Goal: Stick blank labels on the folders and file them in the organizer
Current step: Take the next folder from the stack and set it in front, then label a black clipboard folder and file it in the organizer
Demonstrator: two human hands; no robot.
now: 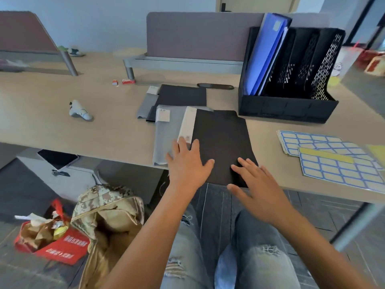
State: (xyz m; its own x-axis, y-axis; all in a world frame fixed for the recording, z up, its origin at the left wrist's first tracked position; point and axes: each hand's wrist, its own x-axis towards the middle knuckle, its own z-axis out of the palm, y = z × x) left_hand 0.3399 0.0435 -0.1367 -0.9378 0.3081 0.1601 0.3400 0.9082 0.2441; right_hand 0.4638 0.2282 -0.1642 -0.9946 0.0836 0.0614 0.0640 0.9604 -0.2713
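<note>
Both hands are spread flat, fingers straight, nothing gripped. The left hand [188,161] lies over the near left corner of the black folder [223,142], its fingertips reaching the white paper strip [187,124] at the seam between that folder and the grey folder [166,134] just to its left. The right hand [254,180] lies palm down at the black folder's near right corner, at the desk [83,130] edge; I cannot tell whether it presses the cover or floats just above it. The black folder's near edge overhangs the desk slightly, between the two wrists.

Beyond the left hand's fingertips, further back on the desk, a second pair of folders [177,97], grey under black, lies flat, apart from the near pair. A dark flat oblong item [215,86] lies behind them.

Right of the right hand, well apart, the label sheets [337,161] lie fanned on the desk: white blank labels with blue borders, one sheet with a yellow strip.

Beyond the right hand, at the back of the desk, stands the black mesh organizer [291,107]. A blue folder [264,55] stands upright in its leftmost slot; the remaining slots look dark.

Far left of the left hand, a white handheld device [80,111] lies on the desk. Below the left forearm, on the floor, are a camouflage bag [108,215] and a red paper bag [52,240].
</note>
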